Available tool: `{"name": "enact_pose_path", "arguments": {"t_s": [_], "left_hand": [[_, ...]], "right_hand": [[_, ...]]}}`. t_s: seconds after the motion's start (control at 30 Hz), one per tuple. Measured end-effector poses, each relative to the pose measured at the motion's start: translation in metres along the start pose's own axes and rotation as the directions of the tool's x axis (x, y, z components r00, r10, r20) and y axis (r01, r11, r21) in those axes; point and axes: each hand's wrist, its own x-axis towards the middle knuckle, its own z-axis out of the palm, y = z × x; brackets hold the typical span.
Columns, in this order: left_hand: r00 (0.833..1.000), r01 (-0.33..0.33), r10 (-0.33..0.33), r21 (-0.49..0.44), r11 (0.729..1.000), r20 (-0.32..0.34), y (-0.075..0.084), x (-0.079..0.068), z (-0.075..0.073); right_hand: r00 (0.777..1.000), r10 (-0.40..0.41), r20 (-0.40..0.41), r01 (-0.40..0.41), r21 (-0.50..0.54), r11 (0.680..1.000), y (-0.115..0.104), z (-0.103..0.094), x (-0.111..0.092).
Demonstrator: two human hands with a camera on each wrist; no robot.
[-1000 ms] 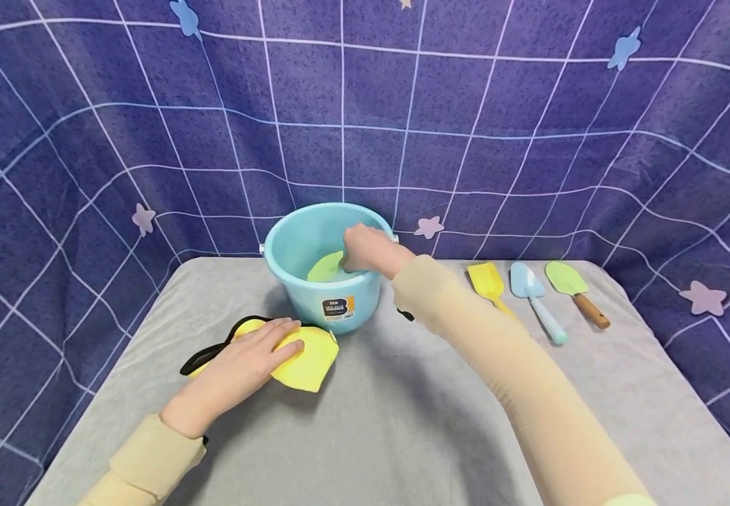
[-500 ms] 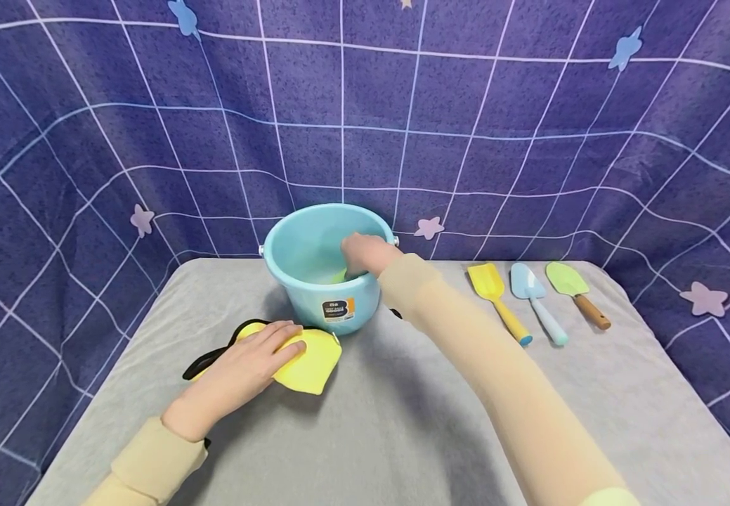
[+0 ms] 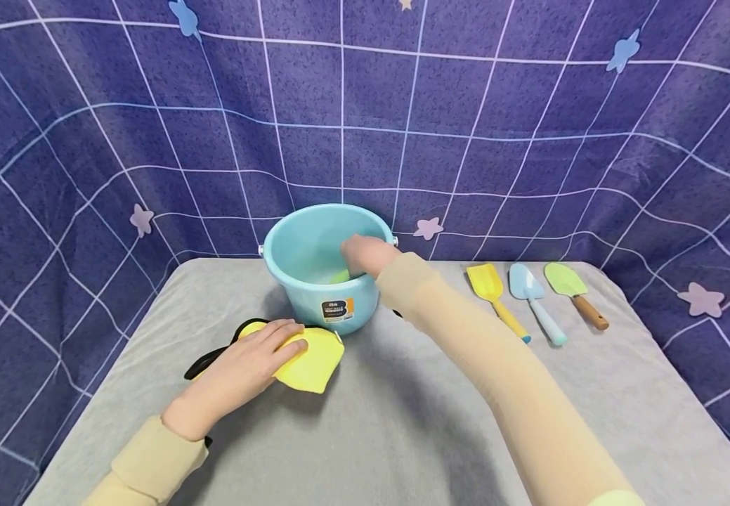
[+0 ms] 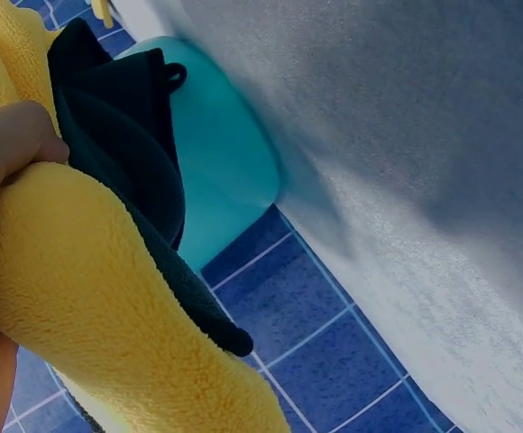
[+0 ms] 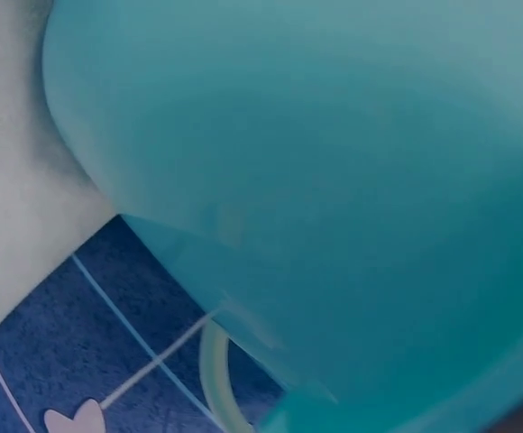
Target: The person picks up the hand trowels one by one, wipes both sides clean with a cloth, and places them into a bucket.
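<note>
In the head view my right hand [image 3: 367,254] reaches down over the near right rim of a light blue bucket [image 3: 298,295], its fingers hidden inside. Below it a bit of the light green blade of a trowel [image 3: 341,277] shows, most of it behind the rim. My left hand [image 3: 247,362] holds a yellow cloth [image 3: 315,365] with black edging, at the bucket's front left. The left wrist view has the thumb curled over this plush cloth [image 4: 126,298], its dark side and small hanging loop near the bucket [image 4: 230,153]. Bucket wall [image 5: 289,171] fills most of the right wrist view.
To the right lie a yellow shovel [image 3: 497,302], a light blue trowel [image 3: 537,302] and a green trowel [image 3: 576,292] with a wooden handle, side by side on the grey cloth-covered table [image 3: 365,450]. A purple gridded curtain [image 3: 453,105] surrounds the table.
My right hand has sunk a little deeper into the bucket, and the green blade, earlier largely visible, is now mostly behind the rim. The left hand and yellow cloth have hardly moved.
</note>
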Motion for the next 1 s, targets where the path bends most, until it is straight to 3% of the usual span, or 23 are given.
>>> {"name": "enact_pose_path", "arguments": {"t_s": [0.27,0.5,0.8,1.0], "left_hand": [[1.0,0.002,-0.002,-0.015,1.0,0.004,0.002,0.002,-0.003],[1.0,-0.012,0.012,-0.017,1.0,0.0,0.006,0.006,-0.007],[1.0,-0.006,0.005,-0.074,0.997,-0.016,0.009,0.007,-0.007],[1.0,-0.005,0.004,-0.111,0.994,-0.013,0.011,0.008,-0.008]], "right_hand": [[0.988,-0.077,-0.134,0.064,-0.099,0.993,0.002,-0.014,-0.013],[0.949,-0.151,-0.275,0.129,-0.097,0.987,0.003,-0.028,-0.042],[0.941,-0.112,-0.32,0.106,-0.037,0.994,0.02,-0.034,-0.092],[0.887,-0.122,-0.445,0.118,-0.036,0.992,0.05,-0.021,-0.116]]}}
